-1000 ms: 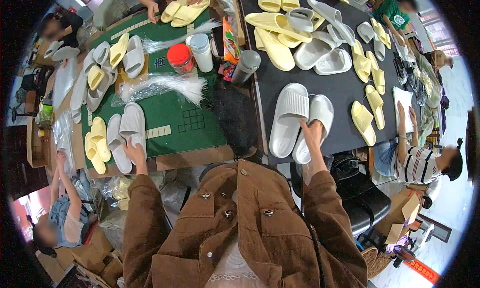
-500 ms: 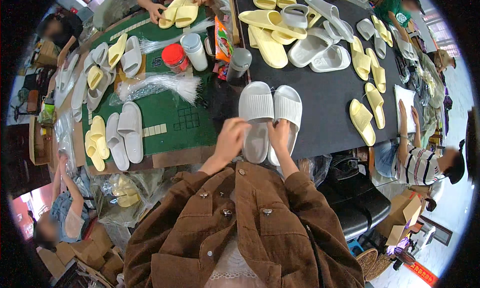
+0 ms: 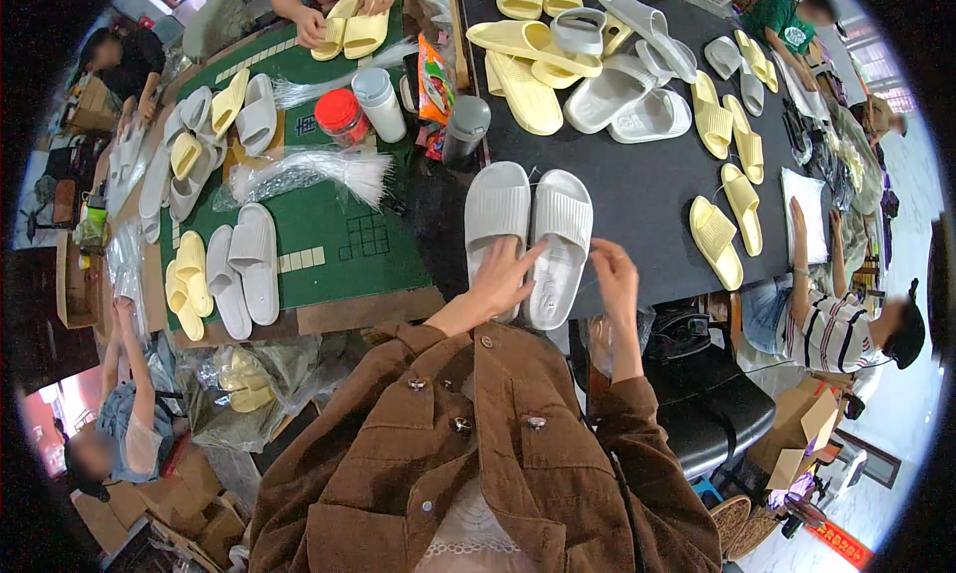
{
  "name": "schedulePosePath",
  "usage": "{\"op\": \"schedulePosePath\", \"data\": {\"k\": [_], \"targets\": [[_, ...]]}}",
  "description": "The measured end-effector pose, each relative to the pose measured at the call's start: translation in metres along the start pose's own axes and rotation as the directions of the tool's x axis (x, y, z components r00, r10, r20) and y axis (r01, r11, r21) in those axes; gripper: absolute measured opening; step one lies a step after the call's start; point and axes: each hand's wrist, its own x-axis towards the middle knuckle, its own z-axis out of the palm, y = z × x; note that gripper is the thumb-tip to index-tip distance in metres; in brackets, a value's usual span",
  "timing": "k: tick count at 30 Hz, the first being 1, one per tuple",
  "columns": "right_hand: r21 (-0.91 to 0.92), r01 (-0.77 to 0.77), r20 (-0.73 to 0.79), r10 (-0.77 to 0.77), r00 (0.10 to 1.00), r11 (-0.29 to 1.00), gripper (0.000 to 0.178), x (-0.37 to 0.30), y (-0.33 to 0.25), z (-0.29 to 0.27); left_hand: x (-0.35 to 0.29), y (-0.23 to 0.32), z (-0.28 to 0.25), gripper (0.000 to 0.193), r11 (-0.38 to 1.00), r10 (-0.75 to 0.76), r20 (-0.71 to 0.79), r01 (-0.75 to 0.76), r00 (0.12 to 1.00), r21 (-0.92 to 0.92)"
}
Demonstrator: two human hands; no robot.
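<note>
The left hand [image 3: 503, 276] was spread across the left grey slipper [image 3: 498, 207], fingers tucked in at its strap and one digit stretched toward the right grey slipper [image 3: 563, 215]; whether anything was gripped there could not be told. Out past three o'clock, just beside the pair, the right hand [image 3: 615, 272] was held clear, its fingers loosely parted around nothing. Squarely at twelve, both slippers were lined up, toes pointed away, by the black tabletop's [image 3: 642, 190] near edge, presumably so that their openings could be reached. At ten, a grey pair [image 3: 257, 264] and a yellow pair [image 3: 193, 274] were laid out, perhaps to keep mates together; at one, a slipper pile [image 3: 609, 90] was heaped, probably to save room.
</note>
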Motion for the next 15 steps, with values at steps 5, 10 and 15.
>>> {"op": "schedulePosePath", "data": {"k": [5,10,15], "targets": [[-0.025,0.266,-0.432,-0.25,0.866,0.964,0.015,0.02,-0.064,-0.04,0.014,0.018,0.012,0.069,0.996,-0.059,0.048,0.056,0.997,0.068],[-0.27,0.285,-0.258,-0.355,0.899,0.92,0.017,0.058,-0.073,-0.03,0.013,0.011,0.029,0.071,0.98,-0.05,0.0,0.049,0.999,0.195],[-0.423,0.142,0.001,-0.156,0.988,0.895,0.029,0.107,0.002,0.018,0.012,0.009,0.023,0.073,0.981,0.005,-0.006,-0.004,1.0,0.192]]}}
